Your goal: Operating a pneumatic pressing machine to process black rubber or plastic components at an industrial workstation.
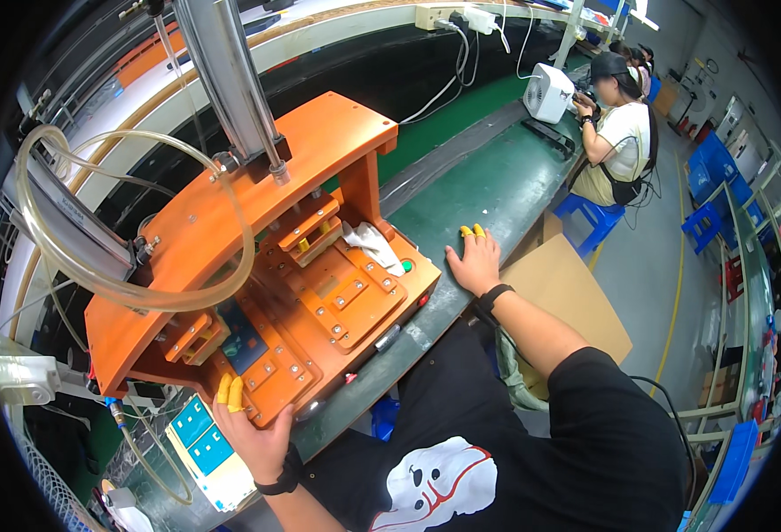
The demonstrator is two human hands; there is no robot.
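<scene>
Open green bench beside right hand, orange press blocking left

At one o'clock a co-worker sits on a blue stool facing a white box unit. A cardboard sheet lies at three o'clock beside the green table. Blue bins stand at two o'clock. Clear tubing loops at nine o'clock; a power strip sits at twelve.

Single head-worn fisheye view, looking down.
It faces the bench from close above, with edges bending toward the rim.
</scene>
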